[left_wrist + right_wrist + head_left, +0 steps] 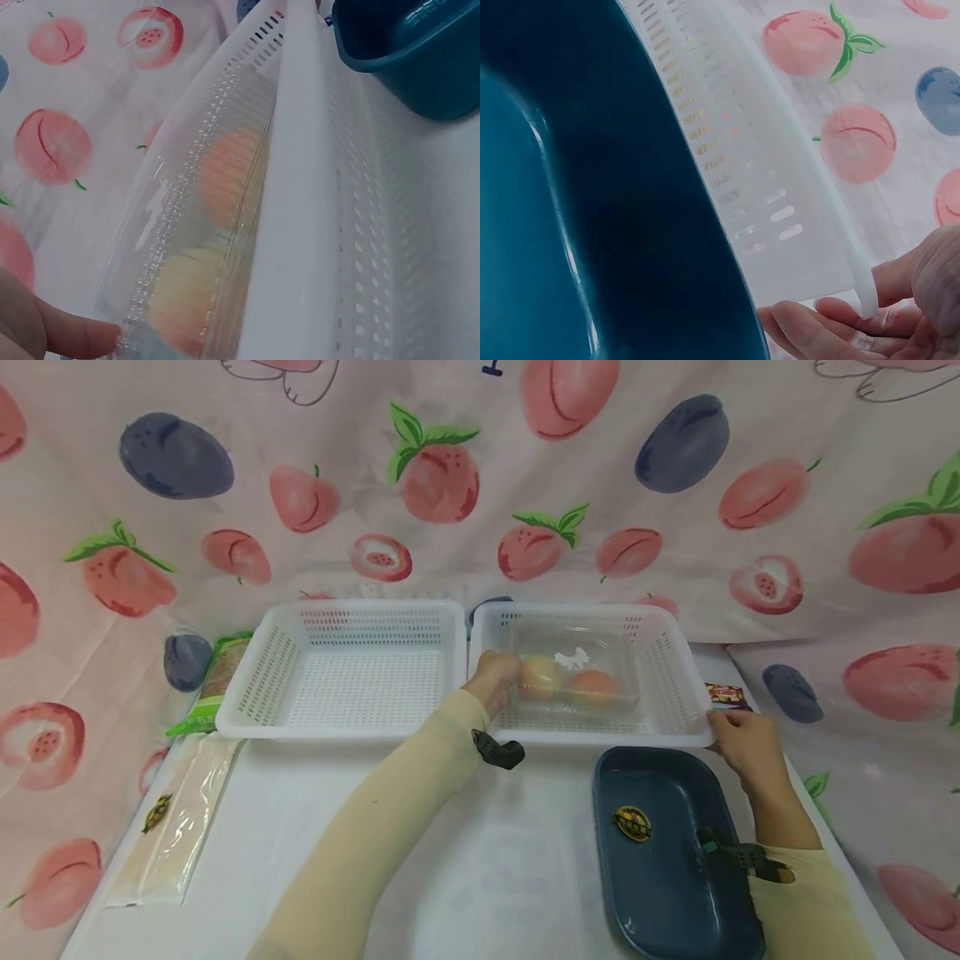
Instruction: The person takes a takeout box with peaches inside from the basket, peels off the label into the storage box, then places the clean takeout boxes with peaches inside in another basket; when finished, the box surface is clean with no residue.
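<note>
My left hand grips the left end of a clear plastic clamshell box inside the right white basket. Through the lid show two round fruits, one yellowish and one orange-red. In the left wrist view the thumb lies against the box's ridged edge; the other fingertips are hidden. My right hand holds the same basket by its front right corner. The right wrist view shows the thumb on one side of the rim and the fingers under it.
A second white basket stands directly left. In front of the right basket lies a deep dark-blue tray. A green bag and a clear flat packet lie at the left edge, a small colourful packet at the right.
</note>
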A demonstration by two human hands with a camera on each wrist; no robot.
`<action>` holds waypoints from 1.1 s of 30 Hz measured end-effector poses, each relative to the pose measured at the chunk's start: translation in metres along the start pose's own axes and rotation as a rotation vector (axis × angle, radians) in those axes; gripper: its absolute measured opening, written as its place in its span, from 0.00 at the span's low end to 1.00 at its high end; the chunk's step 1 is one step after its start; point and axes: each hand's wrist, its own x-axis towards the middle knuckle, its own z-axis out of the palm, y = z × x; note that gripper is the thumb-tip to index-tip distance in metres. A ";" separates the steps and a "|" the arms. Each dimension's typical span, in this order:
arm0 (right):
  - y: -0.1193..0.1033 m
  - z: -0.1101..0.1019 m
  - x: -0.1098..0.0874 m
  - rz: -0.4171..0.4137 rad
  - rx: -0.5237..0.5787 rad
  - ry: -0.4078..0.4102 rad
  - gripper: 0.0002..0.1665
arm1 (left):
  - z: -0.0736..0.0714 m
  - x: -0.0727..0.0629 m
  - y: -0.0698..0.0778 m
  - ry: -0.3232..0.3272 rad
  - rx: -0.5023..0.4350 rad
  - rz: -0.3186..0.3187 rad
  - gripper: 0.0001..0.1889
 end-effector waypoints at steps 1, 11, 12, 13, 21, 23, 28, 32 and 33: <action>0.000 0.000 0.000 -0.002 -0.005 0.000 0.34 | 0.000 0.000 0.000 -0.004 0.017 -0.006 0.41; -0.001 -0.001 -0.001 -0.036 -0.012 0.001 0.33 | 0.004 0.002 -0.003 -0.010 0.057 -0.017 0.28; -0.001 -0.001 -0.001 -0.039 -0.010 0.002 0.33 | 0.005 0.001 -0.003 -0.006 0.046 -0.012 0.27; -0.001 -0.001 -0.002 -0.042 -0.010 0.002 0.33 | 0.005 0.000 -0.003 -0.006 0.044 -0.004 0.26; 0.004 -0.007 -0.008 -0.049 -0.064 -0.011 0.35 | -0.004 -0.026 -0.002 -0.036 0.111 0.094 0.25; 0.005 -0.010 -0.009 -0.036 -0.087 -0.003 0.35 | -0.012 -0.040 0.003 -0.043 0.144 0.134 0.28; -0.001 -0.021 -0.015 -0.028 -0.037 0.061 0.37 | -0.049 -0.076 0.022 0.019 0.235 0.280 0.36; -0.019 -0.036 -0.024 -0.061 0.033 0.181 0.37 | -0.089 -0.103 0.034 0.195 0.315 0.490 0.36; -0.025 -0.040 -0.027 -0.053 0.033 0.211 0.36 | -0.099 -0.110 0.035 0.269 0.344 0.560 0.37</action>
